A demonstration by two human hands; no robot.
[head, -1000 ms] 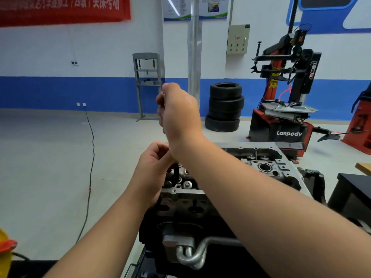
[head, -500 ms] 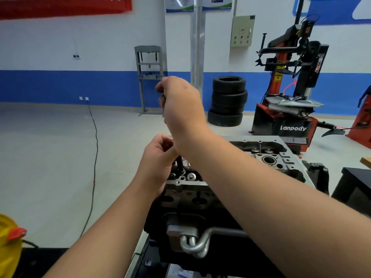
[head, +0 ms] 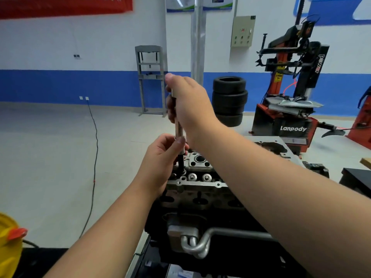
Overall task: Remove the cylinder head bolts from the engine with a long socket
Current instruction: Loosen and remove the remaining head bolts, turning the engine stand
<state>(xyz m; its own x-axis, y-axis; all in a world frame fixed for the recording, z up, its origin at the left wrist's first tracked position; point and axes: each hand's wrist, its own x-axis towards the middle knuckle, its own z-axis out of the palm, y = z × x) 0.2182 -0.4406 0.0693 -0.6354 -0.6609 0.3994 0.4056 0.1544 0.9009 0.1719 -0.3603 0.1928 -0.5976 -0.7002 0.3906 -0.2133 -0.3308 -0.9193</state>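
An engine's grey metal cylinder head point(head: 197, 182) sits just in front of me, with round bolt heads point(head: 192, 176) along its near edge. A long silver socket point(head: 178, 128) stands upright over the head's near left corner, a dark bolt shank point(head: 181, 162) hanging from its lower end. My right hand point(head: 188, 103) grips the socket's upper part from above. My left hand point(head: 160, 161) pinches the socket's lower end where the shank begins. My right forearm hides much of the head's right side.
A metal coolant pipe point(head: 198, 245) and dark engine block lie below the head. A stack of tyres point(head: 229, 100) and a red-black tyre changer point(head: 291, 109) stand behind. A black cable point(head: 94, 157) crosses the floor at left. A yellow container point(head: 8, 241) sits at the bottom left.
My right hand has lifted higher, drawing the socket up so that more of its silver shaft and the dark shank below show. My left hand stays around the lower end.
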